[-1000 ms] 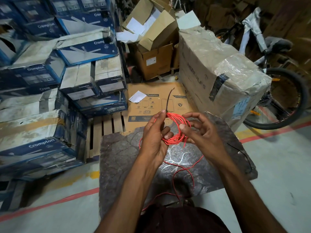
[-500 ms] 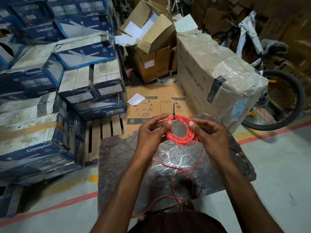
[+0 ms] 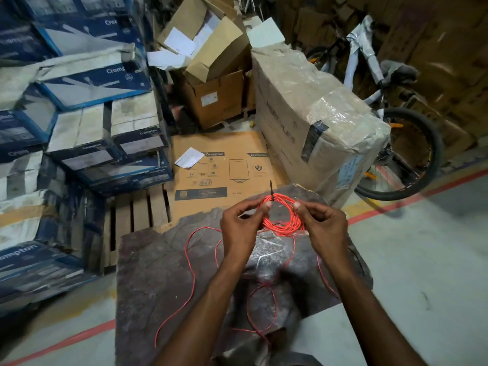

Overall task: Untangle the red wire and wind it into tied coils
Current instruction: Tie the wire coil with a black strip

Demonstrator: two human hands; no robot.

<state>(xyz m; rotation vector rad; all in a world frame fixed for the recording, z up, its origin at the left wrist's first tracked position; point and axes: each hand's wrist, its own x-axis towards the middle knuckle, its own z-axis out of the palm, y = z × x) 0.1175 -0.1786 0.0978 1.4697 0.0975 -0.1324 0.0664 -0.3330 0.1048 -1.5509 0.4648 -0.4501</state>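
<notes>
A small coil of red wire (image 3: 284,223) hangs above the far part of a dark stone slab (image 3: 158,273). A short black tie (image 3: 271,186) sticks up from the coil's top. My left hand (image 3: 241,228) pinches the coil's left side near the tie. My right hand (image 3: 323,228) pinches its right side. Loose red wire (image 3: 194,276) trails from the coil in loops across the slab toward me.
Stacked blue and white boxes (image 3: 87,128) fill the left. A flat brown carton (image 3: 224,167) lies beyond the slab on a wooden pallet (image 3: 137,210). A large wrapped box (image 3: 311,122) and a bicycle (image 3: 404,143) stand at the right. Red floor lines cross the grey floor.
The coil has opened from a squeezed bundle into a rounder ring held between both hands. More of the loose wire now lies spread to the left on the slab.
</notes>
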